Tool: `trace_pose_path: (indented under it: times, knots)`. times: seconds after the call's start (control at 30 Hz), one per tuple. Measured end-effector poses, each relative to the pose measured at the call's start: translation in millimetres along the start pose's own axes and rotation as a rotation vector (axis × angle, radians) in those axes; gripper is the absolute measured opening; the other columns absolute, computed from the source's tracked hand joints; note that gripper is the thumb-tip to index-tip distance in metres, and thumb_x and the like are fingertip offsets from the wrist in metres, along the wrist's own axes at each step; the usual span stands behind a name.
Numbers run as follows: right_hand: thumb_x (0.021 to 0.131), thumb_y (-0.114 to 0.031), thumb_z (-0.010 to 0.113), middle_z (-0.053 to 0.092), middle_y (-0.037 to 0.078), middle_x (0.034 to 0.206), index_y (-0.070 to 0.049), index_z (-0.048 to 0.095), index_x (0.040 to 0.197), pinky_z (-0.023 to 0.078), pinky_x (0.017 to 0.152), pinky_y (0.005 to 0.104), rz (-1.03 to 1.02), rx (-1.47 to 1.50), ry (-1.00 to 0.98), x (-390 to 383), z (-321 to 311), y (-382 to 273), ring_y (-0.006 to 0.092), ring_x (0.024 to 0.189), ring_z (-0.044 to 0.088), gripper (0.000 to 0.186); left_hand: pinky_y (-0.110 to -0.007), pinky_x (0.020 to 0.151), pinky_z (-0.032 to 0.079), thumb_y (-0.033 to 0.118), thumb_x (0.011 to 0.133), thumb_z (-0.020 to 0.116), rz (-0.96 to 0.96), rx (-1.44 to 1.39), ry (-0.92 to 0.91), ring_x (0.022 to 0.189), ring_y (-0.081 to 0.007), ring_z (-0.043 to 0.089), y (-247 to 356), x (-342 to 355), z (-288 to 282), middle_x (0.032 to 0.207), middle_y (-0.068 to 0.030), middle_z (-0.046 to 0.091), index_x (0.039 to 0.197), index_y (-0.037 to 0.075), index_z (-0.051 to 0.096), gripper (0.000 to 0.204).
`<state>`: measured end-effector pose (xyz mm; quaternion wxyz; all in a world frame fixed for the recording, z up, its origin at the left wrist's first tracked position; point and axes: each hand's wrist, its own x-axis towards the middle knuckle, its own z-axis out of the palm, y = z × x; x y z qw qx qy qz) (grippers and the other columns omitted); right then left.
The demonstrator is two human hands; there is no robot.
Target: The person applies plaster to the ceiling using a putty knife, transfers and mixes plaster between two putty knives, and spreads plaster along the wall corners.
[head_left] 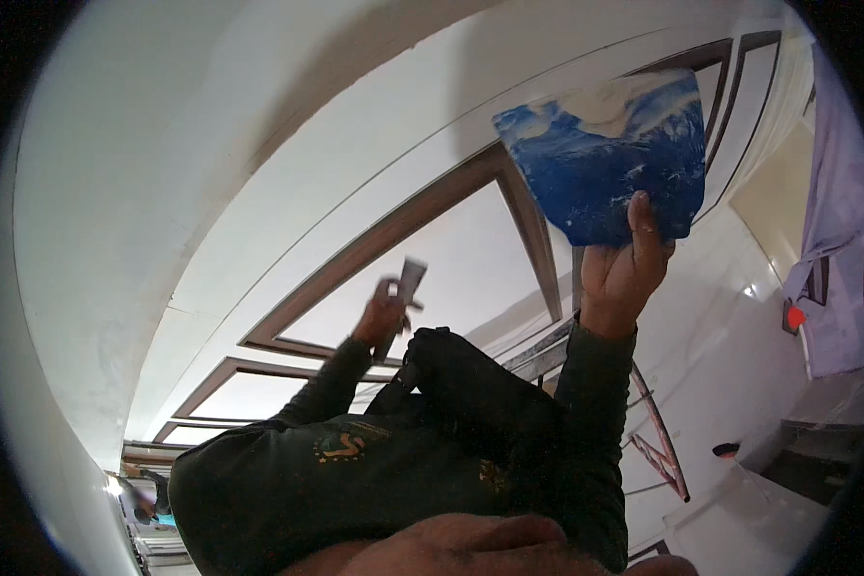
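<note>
My right hand [626, 278] holds up a blue plastic putty board [610, 173], gripping its lower edge with the thumb flat on the face. Whitish putty is smeared along the board's top edge, and small specks dot the rest. Over on the left, my left hand [384, 312] is closed around a narrow grey putty knife [412, 279], its blade pointing up. That tool is a little smeared by motion, and my fingers cover its middle. The two hands are well apart. Neither tool visibly touches the wall [288, 240].
Brown-framed panels [403, 226] line the white surface, below a curved moulding [355, 77]. A metal scaffold frame [662, 456] stands at lower right. Purple cloth [840, 211] hangs at far right. Another person [158, 509] is far off at lower left. A black bag-like bundle [480, 384] lies against my chest.
</note>
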<state>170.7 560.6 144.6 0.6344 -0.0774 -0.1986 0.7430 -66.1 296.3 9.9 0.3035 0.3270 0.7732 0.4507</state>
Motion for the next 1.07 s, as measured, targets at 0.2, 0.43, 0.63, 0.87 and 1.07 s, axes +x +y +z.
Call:
trace_pose_path:
  times: [0.2,0.43,0.63,0.87,1.07]
  knots:
    - [0.078,-0.008,0.065,0.04,0.012,0.132,-0.011,0.03,0.135,0.025,0.106,0.0538,0.066,0.205,-0.14,-1.1,-28.0,21.9,0.0307,0.125,0.035,0.068,-0.024,0.039,0.045,0.022,0.093,0.047,0.391,-0.306,-0.204,0.049,-0.0155,0.058,160.6,10.1,9.3,0.082,-0.0169,0.064,0.116,0.0,0.031,0.036]
    - [0.079,-0.007,0.064,0.045,0.013,0.129,-0.01,0.037,0.134,0.035,0.1,0.0518,0.054,0.254,-0.16,-4.2,-31.8,14.3,0.0305,0.119,0.043,0.061,-0.022,0.039,0.042,0.017,0.092,0.047,0.399,-0.088,-0.35,0.047,-0.012,0.056,253.5,19.8,41.3,0.07,-0.0131,0.064,0.09,-0.003,0.052,0.021]
    - [0.076,-0.003,0.065,0.045,0.014,0.128,-0.01,0.036,0.134,0.034,0.101,0.0544,0.048,0.252,-0.237,-6.5,-31.8,7.9,0.0326,0.12,0.041,0.065,-0.022,0.039,0.044,0.014,0.092,0.046,0.327,0.019,-0.385,0.046,-0.0122,0.057,262.7,36.1,42.5,0.066,-0.0123,0.063,0.086,-0.005,0.054,0.021]
    - [0.077,0.001,0.061,0.045,0.015,0.128,-0.009,0.039,0.131,0.036,0.099,0.0541,0.106,0.099,-0.146,-10.4,-29.6,12.5,0.0322,0.119,0.043,0.059,-0.022,0.038,0.041,0.02,0.091,0.05,0.337,0.07,-0.465,0.045,-0.0114,0.055,270.2,47.2,43.7,0.063,-0.0096,0.06,0.081,0.0,0.054,0.022]
    - [0.078,-0.002,0.062,0.045,0.013,0.129,-0.01,0.039,0.132,0.037,0.099,0.0528,0.137,0.053,-0.297,-6.3,-38.2,20.4,0.031,0.119,0.044,0.059,-0.022,0.04,0.047,0.016,0.091,0.049,0.329,0.043,-0.523,0.046,-0.0146,0.06,273.0,53.1,42.8,0.065,-0.012,0.062,0.088,-0.003,0.059,0.021]
